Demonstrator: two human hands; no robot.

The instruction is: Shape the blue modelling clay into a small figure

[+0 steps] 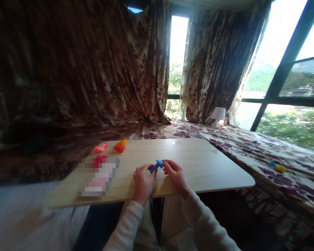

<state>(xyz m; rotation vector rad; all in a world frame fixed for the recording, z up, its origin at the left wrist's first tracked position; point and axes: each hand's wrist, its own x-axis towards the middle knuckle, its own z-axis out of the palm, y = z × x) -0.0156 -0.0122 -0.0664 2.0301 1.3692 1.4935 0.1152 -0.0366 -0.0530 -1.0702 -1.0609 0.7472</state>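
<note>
My left hand (143,181) and my right hand (176,174) meet over the near edge of a light wooden tabletop (204,160). Between their fingertips is a small blue plastic piece (156,166), long and narrow; both hands pinch it, one at each end. On the tabletop's far left lie an orange plastic piece (120,146) and a red-pink piece (101,147), apart from my hands. A red piece (100,160) lies beside a blurred patch on the left.
Flowered cloth (251,146) covers the surface behind and to the right of the tabletop. A white lamp (218,116) stands at the back by the patterned curtains (94,69). A small blue and yellow object (277,167) lies on the cloth at right.
</note>
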